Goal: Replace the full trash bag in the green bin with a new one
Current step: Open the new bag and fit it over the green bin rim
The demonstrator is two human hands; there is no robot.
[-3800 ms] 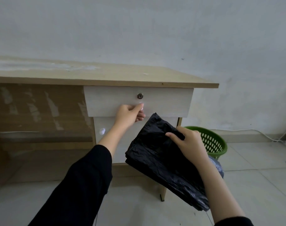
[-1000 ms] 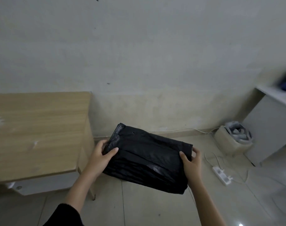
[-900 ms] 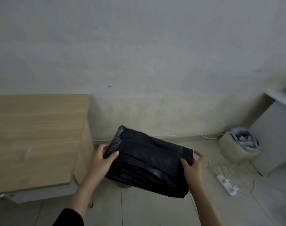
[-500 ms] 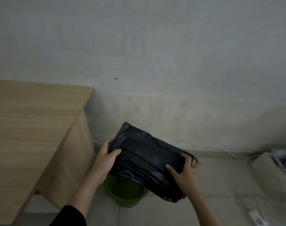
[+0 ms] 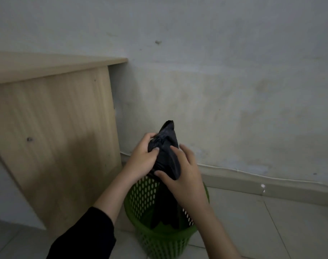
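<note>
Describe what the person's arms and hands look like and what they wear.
The left hand is bare, with a black long sleeve pushed up to mid-forearm. The right hand and forearm are bare; no sleeve shows in frame. No gloves, rings, watch or markings visible.

The trash bag (image 5: 166,156) is glossy black. The bin (image 5: 159,238) is bright green, its wall a lattice of small oval holes. The desk (image 5: 52,128) is pale beige wood grain. The sleeve (image 5: 88,236) is black. The wall (image 5: 234,71) is mottled grey-white, the floor tiles (image 5: 271,230) light grey, and the cable (image 5: 253,172) white.
</note>
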